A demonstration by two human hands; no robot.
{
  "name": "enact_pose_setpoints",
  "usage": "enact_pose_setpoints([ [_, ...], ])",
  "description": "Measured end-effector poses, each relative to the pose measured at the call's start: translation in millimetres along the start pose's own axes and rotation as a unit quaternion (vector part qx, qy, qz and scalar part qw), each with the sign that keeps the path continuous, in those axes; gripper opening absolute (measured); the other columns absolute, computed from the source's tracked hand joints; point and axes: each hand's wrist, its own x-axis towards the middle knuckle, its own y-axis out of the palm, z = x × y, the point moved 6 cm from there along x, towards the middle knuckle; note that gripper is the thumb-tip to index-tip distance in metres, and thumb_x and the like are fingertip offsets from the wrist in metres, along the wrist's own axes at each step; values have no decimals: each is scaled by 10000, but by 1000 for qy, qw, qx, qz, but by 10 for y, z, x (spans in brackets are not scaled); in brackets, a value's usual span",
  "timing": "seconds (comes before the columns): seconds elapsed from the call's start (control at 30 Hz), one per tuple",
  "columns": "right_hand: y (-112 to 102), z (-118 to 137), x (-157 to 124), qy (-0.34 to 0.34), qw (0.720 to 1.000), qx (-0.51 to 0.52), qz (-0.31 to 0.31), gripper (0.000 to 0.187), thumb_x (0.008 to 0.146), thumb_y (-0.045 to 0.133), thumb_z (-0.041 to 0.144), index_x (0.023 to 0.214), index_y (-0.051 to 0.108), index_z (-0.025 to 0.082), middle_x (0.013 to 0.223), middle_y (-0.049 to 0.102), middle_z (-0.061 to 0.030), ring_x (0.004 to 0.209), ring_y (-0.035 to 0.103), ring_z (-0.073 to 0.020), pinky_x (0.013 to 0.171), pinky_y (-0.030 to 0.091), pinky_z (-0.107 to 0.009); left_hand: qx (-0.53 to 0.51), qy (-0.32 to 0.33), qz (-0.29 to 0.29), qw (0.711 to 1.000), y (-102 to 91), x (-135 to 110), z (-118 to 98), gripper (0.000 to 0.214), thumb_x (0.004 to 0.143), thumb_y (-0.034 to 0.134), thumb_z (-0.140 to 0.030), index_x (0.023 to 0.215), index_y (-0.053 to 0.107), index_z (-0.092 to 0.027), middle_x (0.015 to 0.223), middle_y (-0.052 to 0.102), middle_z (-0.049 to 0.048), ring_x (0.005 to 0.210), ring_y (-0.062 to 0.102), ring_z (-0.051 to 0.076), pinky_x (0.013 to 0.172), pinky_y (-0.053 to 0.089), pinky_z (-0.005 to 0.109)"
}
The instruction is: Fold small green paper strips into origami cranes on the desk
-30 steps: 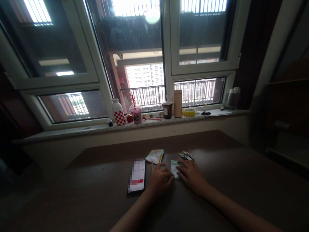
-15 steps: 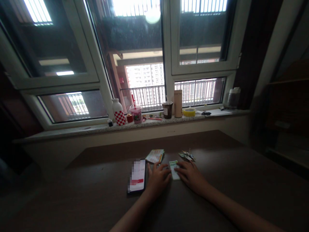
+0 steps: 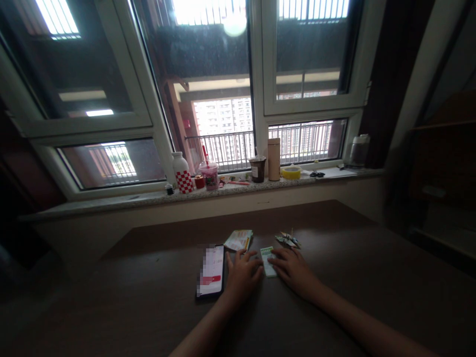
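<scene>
A small green-and-white piece of printed paper (image 3: 267,258) lies on the dark table between my hands. My left hand (image 3: 242,273) rests flat with fingers apart, its fingertips near the paper's left edge. My right hand (image 3: 295,267) lies on the table from the other side, fingers stretched, their tips on the paper's right edge. Left of my left hand is a phone (image 3: 212,271) with its screen lit. Just beyond that hand sits a larger folded printed paper (image 3: 238,240). Small folded paper pieces (image 3: 288,240) lie in a little heap beyond my right hand.
The brown table (image 3: 141,277) ends at a wall below the window. On the stone sill (image 3: 148,197) stand a checkered bottle (image 3: 183,173), a pink drink cup (image 3: 208,176), a dark cup (image 3: 257,171), a tan cylinder (image 3: 274,159), yellow tape (image 3: 291,173) and black scissors (image 3: 317,174).
Almost nothing differs. My right fingers and the small paper appear shifted very slightly to the left.
</scene>
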Motion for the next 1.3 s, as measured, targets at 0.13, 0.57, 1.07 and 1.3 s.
enact_pose_setpoints([
  [0.13, 3, 17, -3, -11, 1000, 16, 9, 323, 958, 468, 300, 1225, 646, 335, 1355, 579, -66, 1284, 498, -250, 1138, 258, -562, 0, -3, -7, 1000, -13, 7, 3, 191, 883, 578, -314, 999, 728, -327, 1332, 616, -2, 1306, 406, 321, 1098, 50, 737],
  [0.57, 40, 3, -4, -20, 1000, 16, 16, 327, 970, 457, 346, 1246, 633, 347, 1382, 549, -72, 1305, 477, -260, 1137, 275, -555, -6, -25, 1, 1000, -3, 11, 45, 199, 873, 592, -341, 993, 749, -367, 1345, 613, -16, 1307, 410, 324, 1085, 57, 751],
  [1.07, 46, 49, 0, -16, 1000, -7, 17, 330, 974, 452, 358, 1253, 629, 358, 1391, 534, -78, 1303, 477, -267, 1130, 300, -548, -20, -32, 6, 999, -4, 29, 72, 211, 876, 572, -371, 975, 758, -371, 1391, 578, -19, 1341, 367, 355, 1066, 23, 780],
  [1.3, 46, 44, 2, -12, 1000, -16, 22, 336, 974, 446, 364, 1261, 622, 365, 1381, 542, -72, 1287, 485, -275, 1115, 316, -548, -25, -42, -4, 999, 6, 33, 104, 204, 874, 574, -370, 965, 757, -376, 1389, 578, -25, 1341, 371, 345, 1065, 33, 775],
])
